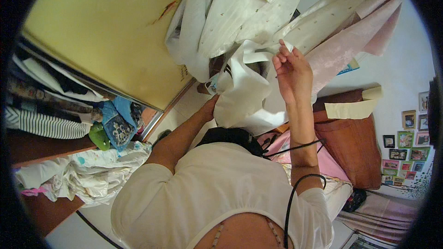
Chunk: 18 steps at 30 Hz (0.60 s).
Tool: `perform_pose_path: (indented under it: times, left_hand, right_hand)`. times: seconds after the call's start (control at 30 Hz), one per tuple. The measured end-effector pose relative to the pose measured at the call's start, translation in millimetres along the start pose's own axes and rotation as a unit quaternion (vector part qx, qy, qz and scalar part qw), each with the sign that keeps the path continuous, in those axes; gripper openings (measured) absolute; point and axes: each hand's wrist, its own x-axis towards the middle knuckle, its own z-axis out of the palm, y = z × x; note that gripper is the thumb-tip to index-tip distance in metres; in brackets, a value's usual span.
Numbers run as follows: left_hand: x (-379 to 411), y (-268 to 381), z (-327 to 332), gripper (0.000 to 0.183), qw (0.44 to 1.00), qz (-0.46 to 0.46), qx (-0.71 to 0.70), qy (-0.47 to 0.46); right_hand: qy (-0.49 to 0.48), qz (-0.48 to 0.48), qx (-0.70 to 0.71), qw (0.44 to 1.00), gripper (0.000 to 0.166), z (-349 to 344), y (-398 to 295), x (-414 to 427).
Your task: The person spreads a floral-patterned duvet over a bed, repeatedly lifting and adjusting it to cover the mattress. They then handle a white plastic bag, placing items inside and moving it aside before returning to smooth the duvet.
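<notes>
A white cloth [249, 93] hangs in folds in front of me, with a smooth, slightly shiny surface. My right hand [294, 67] is raised on its right side, palm showing and fingers curled, with a small white corner of cloth pinched at the fingertips. Lower on the left, my left hand [209, 108] is against the cloth's left edge; its fingers are hidden, so its grip does not show. Behind the cloth hang a cream curtain [242, 17] with small motifs and a pink curtain [346, 50].
A yellow sliding panel [104, 34] stands at left. Beside it, an open wardrobe holds a striped garment [55, 124] and heaped white fabric [100, 173]. A brown cushioned headboard [356, 145] stands at right by pink bedding [325, 160]. A black cable [290, 200] runs past my right arm.
</notes>
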Motion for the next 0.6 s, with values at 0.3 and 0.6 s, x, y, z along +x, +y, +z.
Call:
perform_pose_path:
  times: [0.3, 0.6]
  left_hand:
    - [49, 66, 7, 0.05, 1.0, 0.021, 0.001, 0.021]
    - [169, 185, 70, 0.05, 0.943, 0.133, 0.299, 0.063]
  right_hand:
    - [0.009, -0.067, -0.083, 0.994, 0.039, 19, -6, -10]
    - [-0.007, -0.094, -0.224, 0.97, 0.039, -26, 16, 61]
